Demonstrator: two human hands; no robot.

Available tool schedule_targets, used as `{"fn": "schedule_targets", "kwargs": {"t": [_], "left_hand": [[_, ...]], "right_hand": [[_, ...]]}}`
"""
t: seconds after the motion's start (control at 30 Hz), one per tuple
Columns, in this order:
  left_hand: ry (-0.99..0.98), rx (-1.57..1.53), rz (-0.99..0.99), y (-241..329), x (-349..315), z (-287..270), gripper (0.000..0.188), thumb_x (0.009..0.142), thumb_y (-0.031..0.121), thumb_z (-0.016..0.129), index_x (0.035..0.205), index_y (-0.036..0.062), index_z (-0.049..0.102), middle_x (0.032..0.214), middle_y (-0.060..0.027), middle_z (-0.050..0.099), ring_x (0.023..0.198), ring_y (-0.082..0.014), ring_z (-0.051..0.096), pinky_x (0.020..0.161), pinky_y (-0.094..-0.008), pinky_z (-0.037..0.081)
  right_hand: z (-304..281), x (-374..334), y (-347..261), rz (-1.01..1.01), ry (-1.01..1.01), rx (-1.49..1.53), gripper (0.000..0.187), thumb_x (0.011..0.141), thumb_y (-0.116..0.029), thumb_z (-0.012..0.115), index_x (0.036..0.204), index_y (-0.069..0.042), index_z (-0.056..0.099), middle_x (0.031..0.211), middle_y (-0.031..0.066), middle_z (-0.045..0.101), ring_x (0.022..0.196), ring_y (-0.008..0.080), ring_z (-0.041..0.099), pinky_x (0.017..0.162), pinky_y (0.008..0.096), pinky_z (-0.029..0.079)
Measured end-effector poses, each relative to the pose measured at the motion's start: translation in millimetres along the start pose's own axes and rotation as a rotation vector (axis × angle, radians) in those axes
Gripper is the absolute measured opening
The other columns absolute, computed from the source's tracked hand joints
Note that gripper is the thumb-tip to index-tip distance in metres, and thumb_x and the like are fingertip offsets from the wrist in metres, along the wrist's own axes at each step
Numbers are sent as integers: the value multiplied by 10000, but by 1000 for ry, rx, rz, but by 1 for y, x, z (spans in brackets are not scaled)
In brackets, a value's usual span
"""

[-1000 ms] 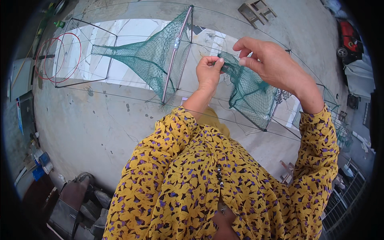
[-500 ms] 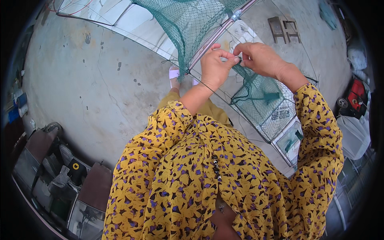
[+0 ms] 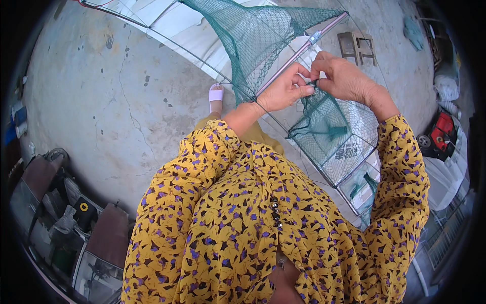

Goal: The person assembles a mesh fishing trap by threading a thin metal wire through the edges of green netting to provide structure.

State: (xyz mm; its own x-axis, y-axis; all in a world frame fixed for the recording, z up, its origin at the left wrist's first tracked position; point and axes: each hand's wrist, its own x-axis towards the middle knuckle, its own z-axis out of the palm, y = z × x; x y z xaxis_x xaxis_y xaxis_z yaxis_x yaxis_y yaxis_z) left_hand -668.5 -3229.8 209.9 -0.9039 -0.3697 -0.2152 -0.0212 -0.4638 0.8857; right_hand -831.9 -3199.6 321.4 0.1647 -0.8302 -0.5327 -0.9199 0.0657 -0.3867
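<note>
Green mesh netting (image 3: 324, 116) hangs below my fingers and spreads over a thin dark wire frame (image 3: 313, 161). My left hand (image 3: 287, 91) is closed, thumb and forefinger pinching the gathered upper end of this net. Right against it, my right hand (image 3: 340, 78) pinches the same bunch, its fingers bent inward. The exact strand or knot between the fingertips is too small to make out. Just beyond my left hand a slim metal rod (image 3: 288, 67) with a silvery joint runs diagonally. Another stretch of green net (image 3: 263, 35) hangs along that rod.
White sheeting (image 3: 202, 48) lies under the frames on the concrete floor (image 3: 116, 96). A small wooden stool (image 3: 357, 46) stands at the far right. A red and black machine (image 3: 439, 136) is at the right edge. A vehicle with brown seats (image 3: 106, 233) stands at lower left.
Both hands have shifted slightly right and nearer, still pinching the net together. More of the rod and the far netting shows as the view has moved.
</note>
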Motion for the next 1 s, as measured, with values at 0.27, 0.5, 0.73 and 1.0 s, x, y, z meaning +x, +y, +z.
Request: {"fn": "schedule_targets", "kwargs": {"t": [0.27,0.5,0.73,1.0], "left_hand": [[105,-7,59,-7,4,4,254,728,87,704,890,36,516,807,29,518,597,-23,456,539,-185,396],[5,-295,9,17,0,5,88,708,-34,513,765,29,487,776,-66,576,608,-107,552,486,-235,447],[-98,617,64,14,1,6,331,680,126,543,956,-32,450,852,-175,567,806,-306,592,667,-377,473],[89,911,389,-16,1,-11,394,788,308,531,1078,50,467,1019,-153,538,955,-303,530,813,-377,423]], "right_hand": [[-1,7,13,99,-100,711,93,715,-110,538,668,-30,537,647,4,502,621,81,448,578,229,372],[-11,6,12,293,-175,591,75,736,-76,517,676,-34,501,622,-22,493,561,65,440,522,212,365],[-10,5,-19,20,-82,-83,91,720,-129,543,734,-41,527,675,107,569,639,263,564,604,335,439],[-23,-2,-24,15,-74,-171,150,678,-139,618,697,-34,513,672,99,568,634,288,550,602,352,439]]}}
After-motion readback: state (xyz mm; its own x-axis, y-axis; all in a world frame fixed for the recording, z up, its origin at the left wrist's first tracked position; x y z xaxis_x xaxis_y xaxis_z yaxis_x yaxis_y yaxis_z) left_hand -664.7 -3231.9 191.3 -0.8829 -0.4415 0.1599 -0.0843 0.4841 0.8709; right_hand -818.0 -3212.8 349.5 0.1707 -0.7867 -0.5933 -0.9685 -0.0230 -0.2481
